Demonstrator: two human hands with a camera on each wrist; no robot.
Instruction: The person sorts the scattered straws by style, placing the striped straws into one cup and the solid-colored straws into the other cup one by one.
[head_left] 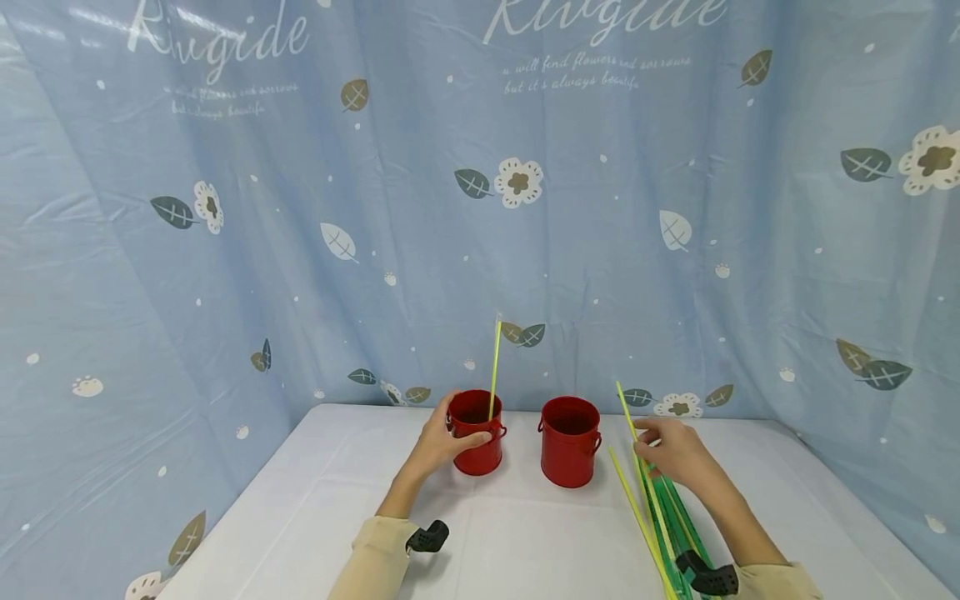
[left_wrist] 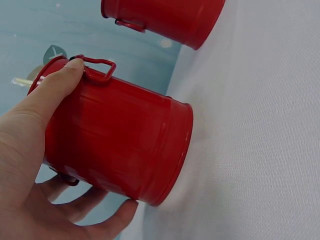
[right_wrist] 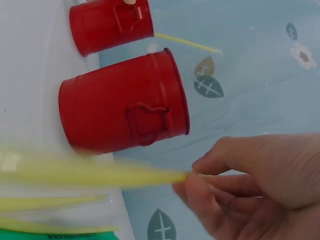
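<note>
Standing off to the side here, so take the whys as my guesses. Closest to the person are two pale sleeves, each with a black wrist camera (head_left: 427, 537) sticking out, over a white tabletop (head_left: 525, 542).

On the right side of the table there's a spread of loose yellow sticks (head_left: 637, 508) with green strips (right_wrist: 30, 235) beside them, all running roughly away from the person. Probably laid there so the right hand (head_left: 670, 448) doesn't have far to go. That hand has one yellow stick (head_left: 626, 404) in a narrow pinch, thumb against fingertips, gripped up by its far end with the length trailing back over the pile. My guess is that a pinch makes a thin thing easier to pick out. It's blurry in the right wrist view.

Left hand (head_left: 442, 440) is wrapped round the left red bucket (head_left: 480, 457), thumb across the near side by the handle, fingers round the other side. Looks like steadying to me; can't tell if the base is fully on the table. Another stick (head_left: 496, 367) stands in it, leaning slightly.

The right red bucket (head_left: 567, 458) sits upright between the hands, untouched. Behind everything hangs a blue curtain (head_left: 412, 292) with leaves and flowers.
</note>
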